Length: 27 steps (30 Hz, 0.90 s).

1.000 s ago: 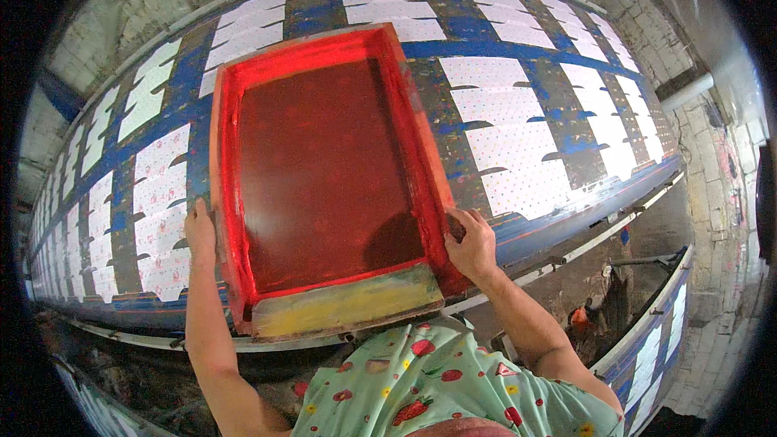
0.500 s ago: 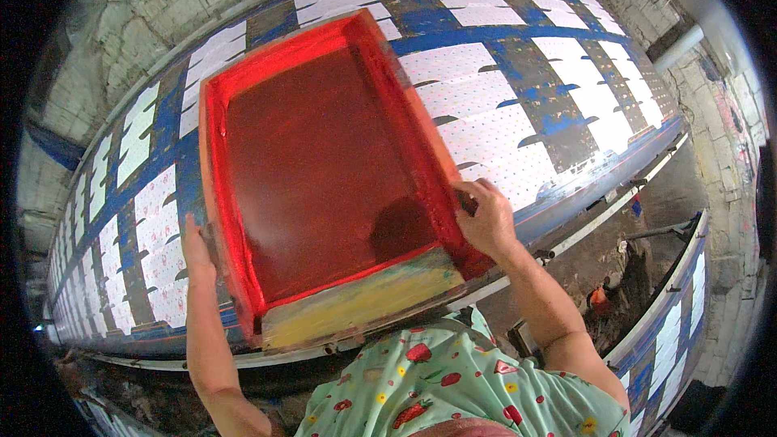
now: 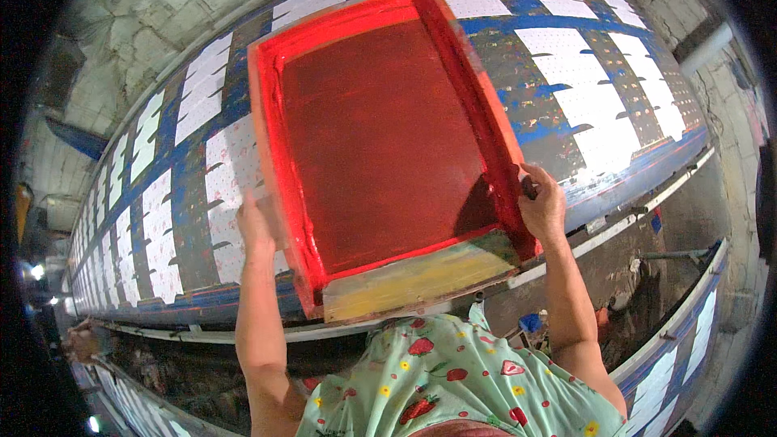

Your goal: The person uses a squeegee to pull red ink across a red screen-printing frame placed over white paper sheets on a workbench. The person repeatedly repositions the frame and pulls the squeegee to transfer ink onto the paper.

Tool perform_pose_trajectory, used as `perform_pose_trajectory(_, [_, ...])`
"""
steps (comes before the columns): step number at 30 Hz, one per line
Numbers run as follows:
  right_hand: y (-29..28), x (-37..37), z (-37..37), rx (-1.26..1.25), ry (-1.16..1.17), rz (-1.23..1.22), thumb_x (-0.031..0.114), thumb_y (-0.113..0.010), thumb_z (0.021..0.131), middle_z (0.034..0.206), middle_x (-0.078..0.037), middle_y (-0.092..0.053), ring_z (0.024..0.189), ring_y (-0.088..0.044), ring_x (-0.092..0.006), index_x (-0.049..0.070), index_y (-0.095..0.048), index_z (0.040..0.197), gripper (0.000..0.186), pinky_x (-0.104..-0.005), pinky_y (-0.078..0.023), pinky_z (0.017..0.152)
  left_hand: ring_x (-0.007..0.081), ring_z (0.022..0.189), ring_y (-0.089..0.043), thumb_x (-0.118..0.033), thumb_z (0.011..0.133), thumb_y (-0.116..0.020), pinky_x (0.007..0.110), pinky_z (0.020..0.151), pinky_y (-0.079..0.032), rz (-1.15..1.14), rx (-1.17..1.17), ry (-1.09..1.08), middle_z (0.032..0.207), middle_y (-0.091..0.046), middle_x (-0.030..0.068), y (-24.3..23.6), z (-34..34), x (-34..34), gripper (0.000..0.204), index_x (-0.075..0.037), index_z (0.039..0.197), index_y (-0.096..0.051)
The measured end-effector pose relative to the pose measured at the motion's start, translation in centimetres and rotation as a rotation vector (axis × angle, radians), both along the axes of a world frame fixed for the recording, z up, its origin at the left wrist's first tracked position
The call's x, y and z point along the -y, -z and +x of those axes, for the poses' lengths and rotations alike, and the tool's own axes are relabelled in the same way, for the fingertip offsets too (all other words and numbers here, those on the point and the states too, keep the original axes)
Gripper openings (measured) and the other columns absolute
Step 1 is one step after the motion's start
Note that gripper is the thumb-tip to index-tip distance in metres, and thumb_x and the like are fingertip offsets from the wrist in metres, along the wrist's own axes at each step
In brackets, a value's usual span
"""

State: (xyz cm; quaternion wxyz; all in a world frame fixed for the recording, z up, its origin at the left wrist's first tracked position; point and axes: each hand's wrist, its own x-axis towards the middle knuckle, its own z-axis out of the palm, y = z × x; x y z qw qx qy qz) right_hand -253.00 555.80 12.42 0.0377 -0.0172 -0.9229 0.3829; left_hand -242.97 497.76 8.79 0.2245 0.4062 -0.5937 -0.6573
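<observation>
A large screen printing frame (image 3: 380,146), coated red along its inner walls and with a dark red mesh, is between my hands above the long table. Its near end is a yellowish, paint-stained strip. My right hand (image 3: 541,202) grips the right side rail near the close corner, fingers curled around something dark there. Along the left rail, my left hand (image 3: 257,225) holds the frame, its fingers partly blurred. White cut pieces (image 3: 229,186) with small reddish prints lie just left of the frame. Whether the frame touches the table I cannot tell.
Rows of white pieces (image 3: 587,101) run along the blue and dark table (image 3: 518,97). A pale rail (image 3: 599,225) edges its near side. Another table with white pieces (image 3: 700,336) stands at the lower right. A block wall (image 3: 162,0) lies beyond.
The frame has moved right along the table with both my hands on it. It now covers the dotted white pieces that were on its right, and a printed column shows at its left.
</observation>
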Motion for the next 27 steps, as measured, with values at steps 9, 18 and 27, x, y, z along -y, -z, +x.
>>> perform_pose_trajectory(9, [2.0,-8.9,-3.4,-0.022,-0.041,-0.092,-0.007,-0.077,0.086,0.11,-0.014,-0.08,0.097,-0.079,-0.0256,0.007,-0.077,0.141,0.056,-0.0395,-0.061,0.09,0.0229,0.103,-0.068,-0.053,0.113,-0.065,0.041,0.092,-0.055,-0.017,0.077,-0.008,0.113,-0.074,0.0127,-0.5,-2.7,-9.2,0.056,0.003,0.115,-0.071])
perform_pose_trajectory(18, [2.1,-10.8,-4.0,0.013,-0.144,-0.09,-0.014,-0.071,0.087,0.11,-0.011,-0.073,0.095,-0.073,-0.0227,0.004,-0.073,0.145,0.061,-0.0365,-0.06,0.088,0.0283,0.115,-0.068,-0.057,0.11,-0.071,0.044,0.103,-0.054,-0.142,0.104,0.009,0.128,-0.075,0.0208,1.0,-3.1,-10.0,0.072,0.013,0.127,-0.073])
perform_pose_trajectory(27, [-5.5,-5.4,5.1,-0.147,-0.799,0.162,0.008,-0.08,0.093,0.141,-0.018,-0.074,0.131,-0.069,-0.0376,0.007,-0.076,0.137,0.045,-0.0547,-0.055,0.11,0.0353,0.13,-0.068,-0.058,0.107,-0.073,0.047,0.11,-0.053,-0.112,0.183,0.008,0.145,-0.071,0.0271,2.7,-4.3,-9.7,0.082,0.014,0.146,-0.065])
